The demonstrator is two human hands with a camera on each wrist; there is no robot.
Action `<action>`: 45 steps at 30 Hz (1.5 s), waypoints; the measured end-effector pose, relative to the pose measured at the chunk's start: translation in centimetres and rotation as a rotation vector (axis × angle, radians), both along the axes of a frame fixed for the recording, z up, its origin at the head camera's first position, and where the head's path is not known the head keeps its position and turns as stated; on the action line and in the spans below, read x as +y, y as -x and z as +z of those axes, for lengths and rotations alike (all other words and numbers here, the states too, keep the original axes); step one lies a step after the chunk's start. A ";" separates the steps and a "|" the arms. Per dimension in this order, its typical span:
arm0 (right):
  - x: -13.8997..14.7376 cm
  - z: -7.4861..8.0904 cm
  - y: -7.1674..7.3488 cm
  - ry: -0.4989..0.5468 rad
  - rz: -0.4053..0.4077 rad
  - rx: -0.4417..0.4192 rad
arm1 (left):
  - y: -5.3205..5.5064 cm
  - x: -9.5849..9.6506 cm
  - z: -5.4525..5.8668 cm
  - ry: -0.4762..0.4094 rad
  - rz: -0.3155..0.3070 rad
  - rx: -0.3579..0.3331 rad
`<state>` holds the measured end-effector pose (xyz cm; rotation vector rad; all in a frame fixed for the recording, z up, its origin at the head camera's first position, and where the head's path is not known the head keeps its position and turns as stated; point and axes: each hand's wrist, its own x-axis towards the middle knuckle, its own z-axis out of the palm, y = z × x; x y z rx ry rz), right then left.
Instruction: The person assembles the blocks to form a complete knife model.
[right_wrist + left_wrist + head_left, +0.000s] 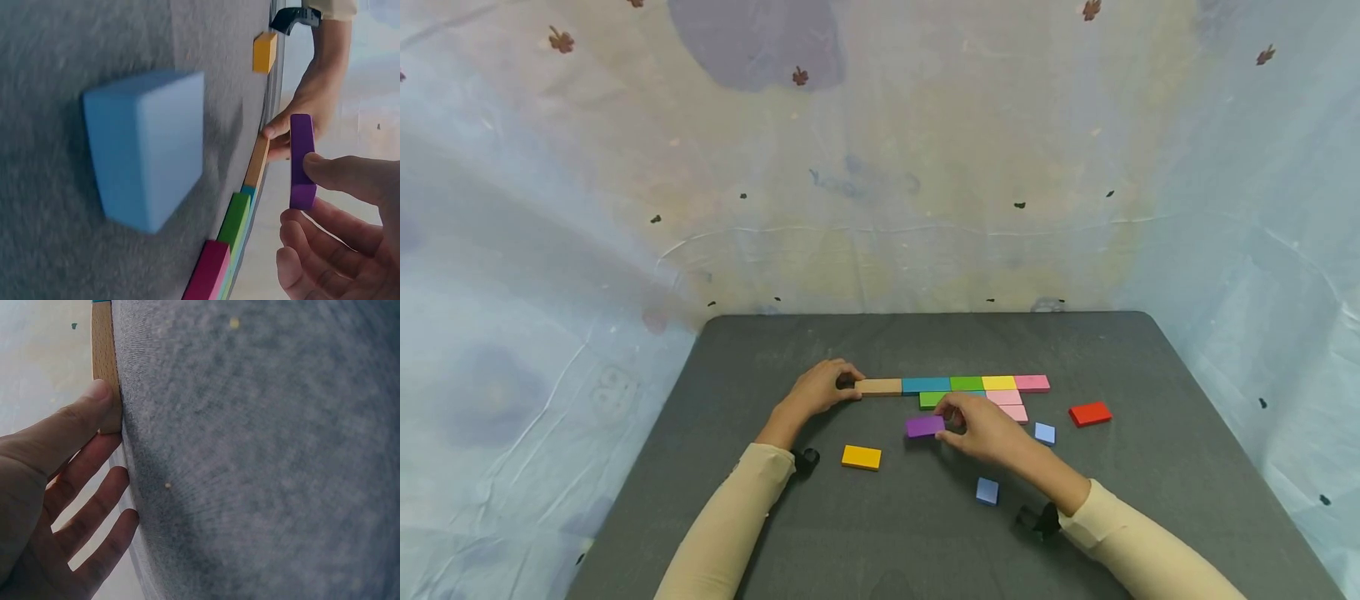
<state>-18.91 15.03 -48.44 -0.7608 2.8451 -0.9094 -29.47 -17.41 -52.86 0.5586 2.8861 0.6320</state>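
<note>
A row of coloured blocks runs across the table, with a plain wooden block [880, 387] at its left end. My left hand [822, 388] holds that end, thumb [99, 394] on the near face and index finger behind. Raised off the table, a purple block [302, 159] is pinched between thumb and fingers of my right hand [981, 423]. It hangs just in front of a second, shorter row, where a green block [932, 401] and pink blocks [1004, 398] show. My right hand hides the middle of that row in the head view.
Nearer me lie a yellow-orange block [861, 457] on the left and a small blue block [987, 491]. Another small blue block [1044, 433] and a red block [1090, 414] sit to the right. Patterned sheeting [880, 167] hangs behind the dark table [760, 342].
</note>
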 end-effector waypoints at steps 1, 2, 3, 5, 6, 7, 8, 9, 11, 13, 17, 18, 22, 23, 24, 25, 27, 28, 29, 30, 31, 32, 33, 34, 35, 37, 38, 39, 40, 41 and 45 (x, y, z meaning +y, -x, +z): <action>0.1 0.0 0.2 0.002 -0.005 -0.001 | 0.0 0.0 0.0 -0.001 0.000 0.000; 0.2 0.0 0.3 0.003 -0.008 0.001 | 0.0 0.0 0.0 -0.001 0.001 -0.001; 0.3 0.0 0.5 0.002 -0.010 0.004 | 0.0 0.0 0.1 -0.001 0.002 -0.002; 0.5 -0.2 0.9 0.005 -0.013 0.001 | 0.1 0.0 0.0 0.000 0.005 -0.004; 0.6 -0.3 1.1 0.005 -0.016 -0.001 | 0.1 0.0 0.0 0.000 0.006 -0.005; 0.7 -0.4 1.2 0.003 -0.017 -0.003 | 0.1 0.0 0.1 -0.001 0.007 -0.007; 0.8 -0.5 1.4 0.000 -0.017 -0.003 | 0.1 0.1 0.1 -0.001 0.007 -0.007; 0.9 -0.7 1.6 -0.004 -0.019 -0.001 | 0.1 0.1 0.1 -0.001 0.007 -0.005; 0.9 -0.8 1.8 -0.010 -0.022 -0.003 | 0.1 0.1 0.1 -0.001 0.006 -0.005; 1.0 -1.0 2.0 -0.012 -0.021 -0.001 | 0.0 0.1 0.1 0.002 0.007 -0.003; 1.1 -1.2 2.3 -0.006 -0.022 -0.012 | 0.0 0.1 0.0 0.006 0.008 -0.006; 1.1 -1.2 2.4 -0.008 -0.023 -0.015 | 0.0 0.1 0.0 0.006 0.009 -0.007; 1.2 -1.4 2.6 -0.023 -0.027 -0.007 | 0.0 0.1 -0.1 0.004 0.010 -0.009; 1.2 -1.4 2.7 -0.027 -0.029 -0.004 | 0.0 0.1 0.0 0.004 0.010 -0.010; 1.1 -1.5 2.7 -0.030 -0.029 0.000 | 0.0 0.1 0.0 0.005 0.011 -0.010; 1.1 -1.5 2.8 -0.033 -0.030 0.003 | 0.1 0.2 0.0 0.006 0.011 -0.010; 1.1 -1.6 2.8 -0.037 -0.028 0.009 | 0.1 0.2 0.0 0.011 0.010 -0.009; 1.1 -1.6 2.9 -0.039 -0.030 0.009 | 0.1 0.2 0.0 0.012 0.011 -0.008; 1.1 -1.7 2.9 -0.040 -0.029 0.008 | 0.1 0.2 -0.1 0.013 0.012 -0.007; 1.1 -1.7 3.0 -0.043 -0.030 0.008 | 0.1 0.2 -0.1 0.014 0.013 -0.005; 1.1 -1.8 3.0 -0.046 -0.030 0.007 | 0.1 0.2 -0.1 0.015 0.013 -0.005; 1.1 -1.8 3.0 -0.051 -0.031 0.007 | 0.1 0.2 -0.1 0.015 0.014 -0.004; 1.1 -1.9 3.0 -0.054 -0.035 0.005 | 0.1 0.2 -0.2 0.015 0.015 -0.003; 1.1 -1.9 3.1 -0.058 -0.037 0.005 | 0.1 0.2 -0.2 0.016 0.015 -0.003; 1.1 -1.9 3.1 -0.061 -0.038 0.004 | 0.1 0.2 -0.2 0.016 0.015 -0.002; 1.2 -1.9 3.1 -0.067 -0.042 0.000 | 0.1 0.2 -0.2 0.018 0.014 -0.001; 1.2 -2.0 3.1 -0.071 -0.043 -0.001 | 0.1 0.2 -0.2 0.018 0.014 0.000; 1.2 -1.9 3.1 -0.074 -0.045 -0.004 | 0.1 0.2 -0.2 0.020 0.014 0.000; 1.3 -1.9 3.1 -0.077 -0.047 -0.008 | 0.1 0.2 -0.2 0.020 0.015 0.000; 1.3 -1.9 3.1 -0.084 -0.049 -0.009 | 0.1 0.2 -0.2 0.018 0.015 0.000; 1.4 -1.9 3.2 -0.120 -0.062 -0.003 | 0.1 0.2 -0.1 0.009 0.016 -0.004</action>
